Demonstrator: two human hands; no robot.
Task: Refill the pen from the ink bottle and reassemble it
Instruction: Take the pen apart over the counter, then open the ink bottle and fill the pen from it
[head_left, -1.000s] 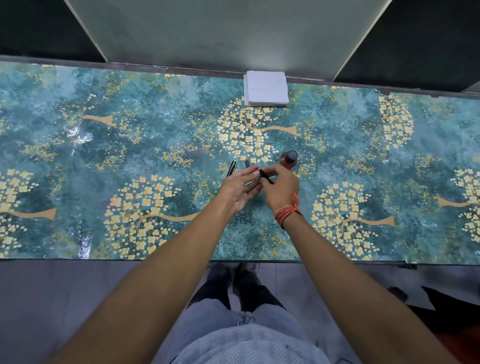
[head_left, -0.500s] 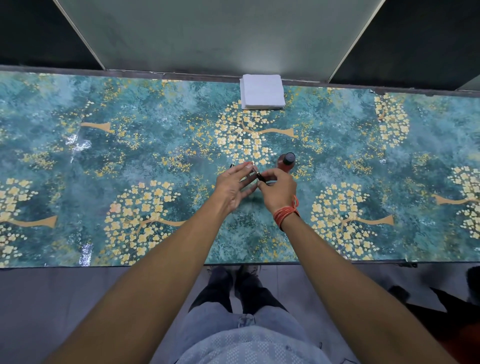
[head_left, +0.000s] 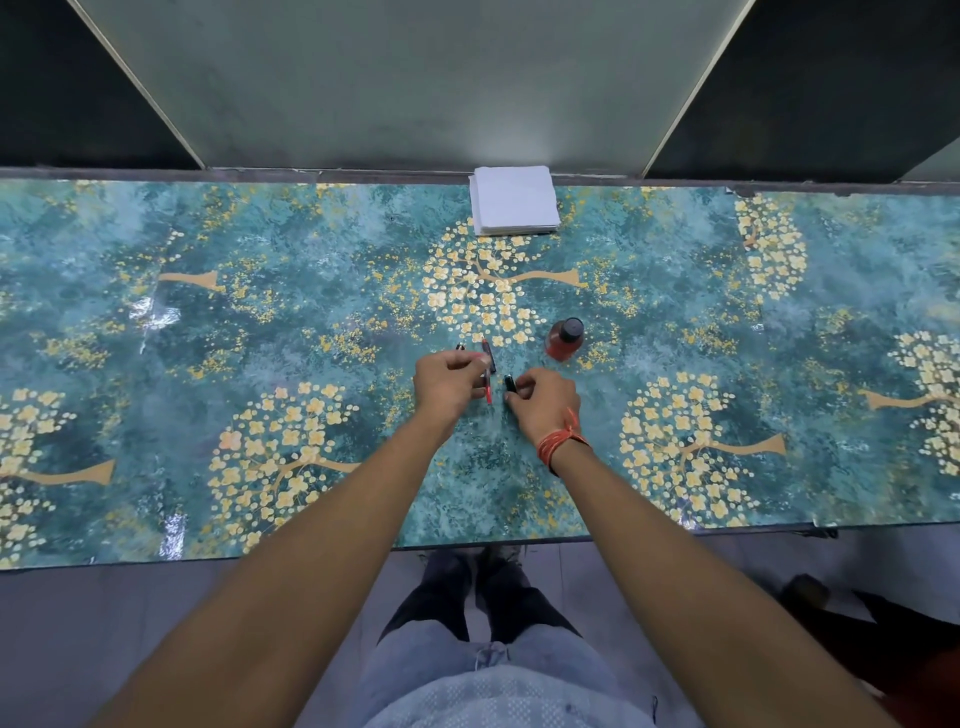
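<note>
A small ink bottle (head_left: 564, 339) with red ink and a dark cap stands upright on the table, just beyond my right hand. My left hand (head_left: 449, 382) pinches a thin pen part (head_left: 488, 387) with a red section that points down at the table. My right hand (head_left: 543, 402) is closed on a short dark pen piece (head_left: 510, 384), whose tip sticks out above my fingers. The two hands are a small gap apart. Another dark pen part (head_left: 491, 362) lies just behind my left fingers, and a further dark tip (head_left: 460, 346) peeks out above that hand.
A stack of white tissue paper (head_left: 514, 208) sits at the far edge of the table, against the wall. The table (head_left: 260, 322) has a glossy teal cover with yellow flower trees. Its near edge runs just above my legs.
My hands were joined over the pen; now they have pulled apart, each with a separate piece. The camera view also shifted a little.
</note>
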